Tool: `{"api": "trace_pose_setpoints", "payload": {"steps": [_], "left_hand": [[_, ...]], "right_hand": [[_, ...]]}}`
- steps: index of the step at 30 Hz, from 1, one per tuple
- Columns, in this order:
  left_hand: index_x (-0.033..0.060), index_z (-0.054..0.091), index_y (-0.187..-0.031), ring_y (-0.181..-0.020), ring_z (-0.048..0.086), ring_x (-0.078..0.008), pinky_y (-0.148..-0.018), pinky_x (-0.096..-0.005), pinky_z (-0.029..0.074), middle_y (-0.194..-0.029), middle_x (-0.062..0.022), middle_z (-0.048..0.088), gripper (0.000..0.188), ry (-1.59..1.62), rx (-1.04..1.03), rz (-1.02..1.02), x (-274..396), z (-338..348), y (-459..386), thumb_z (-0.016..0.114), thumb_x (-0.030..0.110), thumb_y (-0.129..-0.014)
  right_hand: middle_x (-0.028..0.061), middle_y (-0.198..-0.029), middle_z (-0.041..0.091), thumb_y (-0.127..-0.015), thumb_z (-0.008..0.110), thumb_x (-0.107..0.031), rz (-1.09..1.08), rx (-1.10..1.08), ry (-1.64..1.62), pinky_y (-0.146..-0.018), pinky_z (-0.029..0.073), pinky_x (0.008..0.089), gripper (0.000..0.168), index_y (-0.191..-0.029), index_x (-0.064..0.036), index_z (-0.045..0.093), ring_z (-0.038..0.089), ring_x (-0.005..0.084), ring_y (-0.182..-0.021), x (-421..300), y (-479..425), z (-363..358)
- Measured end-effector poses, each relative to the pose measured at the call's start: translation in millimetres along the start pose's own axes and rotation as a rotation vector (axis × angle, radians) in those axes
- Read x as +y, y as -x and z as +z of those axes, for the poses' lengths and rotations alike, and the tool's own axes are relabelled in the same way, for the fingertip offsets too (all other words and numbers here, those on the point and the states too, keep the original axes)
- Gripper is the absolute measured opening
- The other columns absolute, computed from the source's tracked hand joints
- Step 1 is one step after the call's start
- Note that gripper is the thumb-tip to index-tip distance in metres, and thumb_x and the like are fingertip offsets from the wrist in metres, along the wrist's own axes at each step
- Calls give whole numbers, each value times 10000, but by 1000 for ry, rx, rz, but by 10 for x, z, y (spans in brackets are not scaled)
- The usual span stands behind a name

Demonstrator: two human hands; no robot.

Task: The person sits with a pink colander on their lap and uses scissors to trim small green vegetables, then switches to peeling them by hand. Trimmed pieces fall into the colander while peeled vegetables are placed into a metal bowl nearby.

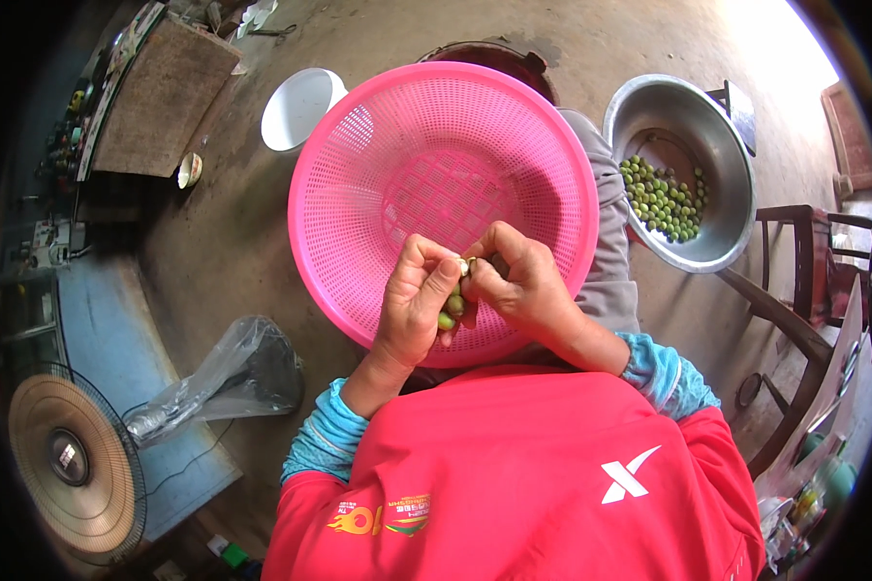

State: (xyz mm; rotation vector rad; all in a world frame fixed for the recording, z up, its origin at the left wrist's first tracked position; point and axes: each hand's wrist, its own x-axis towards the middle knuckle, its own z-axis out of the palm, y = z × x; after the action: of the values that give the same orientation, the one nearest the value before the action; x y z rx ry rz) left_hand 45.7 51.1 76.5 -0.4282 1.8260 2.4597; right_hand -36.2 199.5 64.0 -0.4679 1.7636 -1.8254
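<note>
My left hand (418,294) holds several small green round fruits (452,309) in its curled fingers, with a pale, partly peeled piece (464,266) pinched at thumb and forefinger. The fingertips of my right hand (516,279) meet that piece from the other side; its fingers are bent and partly hide what they grip. Both hands are over the near part of a large pink plastic colander (334,290) on my lap. At the right, a wide metal basin (723,225) holds many more green fruits (665,200).
Behind the colander stands a dark red bucket (494,52), with a white bucket (301,109) to its left. A clear plastic bag (254,370) and an electric fan (76,465) are at the lower left. Wooden chairs (799,319) stand at the right, near the basin.
</note>
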Motion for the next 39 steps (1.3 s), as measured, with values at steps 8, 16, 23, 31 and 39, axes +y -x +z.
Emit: {"api": "trace_pose_setpoints", "payload": {"steps": [8, 16, 23, 31, 39], "left_hand": [[119, 505, -1104, -520, 583, -113, -330, -176, 369, -799, -86, 608, 192, 238, 15, -109, 17, -25, -29, 471, 299, -1049], [108, 442, -1251, -489, 568, -117, -331, -187, 370, -733, -59, 598, 295, 187, 30, -102, 55, -16, -39, 468, 316, -1044], [99, 444, -1229, -464, 552, -112, -329, -189, 361, -704, -52, 589, 322, 119, 37, -112, 65, -17, -42, 512, 340, -1028], [108, 427, -1140, -479, 544, -89, -339, -180, 347, -692, -46, 591, 287, 57, 77, -78, 43, -3, -42, 581, 308, -1003], [99, 427, -1119, -528, 555, -59, -404, -170, 388, -755, -31, 616, 215, 3, 24, 2, -15, -26, -15, 590, 177, -1002]], "right_hand": [[39, -782, 602, -944, 549, -98, 213, -164, -480, -552, 431, 211, 106, -967, 5, 546, 545, 64, -659, 66, -72, -124], [39, -825, 641, -942, 576, -92, 222, -226, -374, -631, 461, 214, 145, -1039, 17, 573, 579, 68, -692, -34, -82, -119], [38, -854, 668, -958, 626, -111, 151, -229, -281, -721, 520, 247, 149, -1023, 19, 596, 627, 83, -788, 4, -81, -94], [53, -833, 665, -956, 631, -93, 100, -178, -330, -684, 528, 239, 143, -1012, 29, 583, 639, 88, -769, 55, -79, -52], [83, -768, 654, -938, 616, -53, 2, -150, -215, -580, 539, 263, 114, -947, 39, 550, 676, 129, -697, 7, -49, -12]]}}
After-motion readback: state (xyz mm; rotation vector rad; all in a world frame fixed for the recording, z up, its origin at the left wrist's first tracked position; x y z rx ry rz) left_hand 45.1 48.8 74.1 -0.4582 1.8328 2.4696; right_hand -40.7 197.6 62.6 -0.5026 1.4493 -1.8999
